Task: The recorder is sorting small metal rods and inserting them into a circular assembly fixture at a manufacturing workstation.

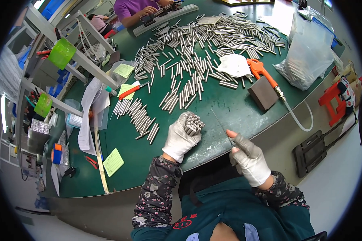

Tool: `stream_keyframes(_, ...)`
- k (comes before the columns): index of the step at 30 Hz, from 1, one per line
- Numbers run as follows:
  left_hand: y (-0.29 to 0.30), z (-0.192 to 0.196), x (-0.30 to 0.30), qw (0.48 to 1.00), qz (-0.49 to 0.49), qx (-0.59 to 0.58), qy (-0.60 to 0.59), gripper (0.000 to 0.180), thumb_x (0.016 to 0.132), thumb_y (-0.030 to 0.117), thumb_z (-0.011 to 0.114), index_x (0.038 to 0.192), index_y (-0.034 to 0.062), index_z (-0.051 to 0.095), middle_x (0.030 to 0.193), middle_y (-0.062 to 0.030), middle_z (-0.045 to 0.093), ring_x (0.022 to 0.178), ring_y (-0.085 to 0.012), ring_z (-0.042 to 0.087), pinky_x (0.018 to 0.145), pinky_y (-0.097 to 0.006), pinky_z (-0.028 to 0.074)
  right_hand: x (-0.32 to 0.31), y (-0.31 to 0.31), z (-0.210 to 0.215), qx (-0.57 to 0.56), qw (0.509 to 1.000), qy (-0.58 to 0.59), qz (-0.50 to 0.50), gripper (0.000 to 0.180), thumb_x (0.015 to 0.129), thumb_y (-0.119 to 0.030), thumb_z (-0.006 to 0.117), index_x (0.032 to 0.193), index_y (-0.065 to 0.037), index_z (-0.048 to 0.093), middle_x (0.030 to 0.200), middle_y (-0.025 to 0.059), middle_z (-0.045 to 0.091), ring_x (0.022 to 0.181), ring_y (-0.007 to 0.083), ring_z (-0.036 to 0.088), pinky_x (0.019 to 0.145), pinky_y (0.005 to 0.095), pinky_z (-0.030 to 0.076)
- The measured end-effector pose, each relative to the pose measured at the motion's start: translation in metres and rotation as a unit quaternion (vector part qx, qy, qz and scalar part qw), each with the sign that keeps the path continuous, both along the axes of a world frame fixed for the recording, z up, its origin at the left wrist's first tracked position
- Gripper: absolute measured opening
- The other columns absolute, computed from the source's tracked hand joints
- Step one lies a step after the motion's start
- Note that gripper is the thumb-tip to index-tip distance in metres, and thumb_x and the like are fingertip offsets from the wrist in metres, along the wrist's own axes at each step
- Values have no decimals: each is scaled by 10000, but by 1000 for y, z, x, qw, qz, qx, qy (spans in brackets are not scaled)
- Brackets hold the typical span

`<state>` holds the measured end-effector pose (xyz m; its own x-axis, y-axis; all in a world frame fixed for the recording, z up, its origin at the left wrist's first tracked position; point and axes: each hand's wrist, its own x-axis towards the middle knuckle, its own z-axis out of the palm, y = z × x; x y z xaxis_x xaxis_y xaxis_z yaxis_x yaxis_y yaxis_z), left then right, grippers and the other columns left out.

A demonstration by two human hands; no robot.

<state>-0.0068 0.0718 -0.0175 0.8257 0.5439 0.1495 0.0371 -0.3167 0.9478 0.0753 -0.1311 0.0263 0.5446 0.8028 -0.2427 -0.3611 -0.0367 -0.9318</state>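
Observation:
My left hand [180, 138], in a white glove, is closed around a bundle of short metal rods [194, 125] just above the table's front edge. The rods stand upright in the fist with their ends level; whether they are hollow is too small to tell. To its right, my right hand [249, 160], gloved with bare fingertips, pinches a thin, pointed metal tool [220, 123]. The tool slants up and left, its tip apart from the bundle. Many loose rods [193, 88] lie beyond my hands, and a smaller row [138, 116] lies left of the bundle.
An orange air gun [261, 71] with a clear hose lies right, by a dark block [263, 93] and a white cloth [234, 65]. A plastic bag [305, 60] stands at the right edge. Left are red-handled pliers [91, 162] and yellow-green notes [113, 162]. A person [134, 11] works across the table.

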Motion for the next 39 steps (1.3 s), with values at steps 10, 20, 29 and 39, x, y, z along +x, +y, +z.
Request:
stream_keyframes(10, 0, -1, 0, 997, -23, -74, -16, 480, 662, -85, 656, 1087, 16, 455, 952, -37, 590, 871, -100, 595, 769, -233, 495, -17, 36, -7, -55, 788, -613, 8, 526, 701, -9, 583, 1216, -97, 524, 580, 86, 537, 486, 243, 555, 461, 344, 453)
stream_keyframes(20, 8, -9, 1, 999, -18, -44, -3, 446, 643, -44, 636, 1064, 7, 497, 892, -16, 605, 798, -65, 567, 716, -204, 477, 3, 46, -9, -66, 732, -677, -39, 563, 702, -41, 577, 1251, -133, 497, 569, 78, 529, 481, 249, 539, 462, 369, 443)
stream_keyframes(29, 3, -1, 4, 996, -28, -84, -1, 451, 657, -61, 681, 1063, 19, 500, 918, 1, 579, 831, -56, 542, 729, -200, 470, 14, 69, -16, -82, 724, -685, -29, 555, 705, -59, 570, 1247, -152, 494, 609, 78, 549, 504, 249, 550, 459, 376, 440)
stream_keyframes(39, 9, -5, 1, 992, -44, -121, -10, 445, 638, -49, 654, 1058, 9, 521, 905, -5, 603, 807, -66, 567, 719, -208, 479, 9, 55, -8, -85, 687, -719, 60, 468, 730, -112, 529, 1198, -133, 514, 657, 57, 571, 534, 215, 578, 461, 358, 442)
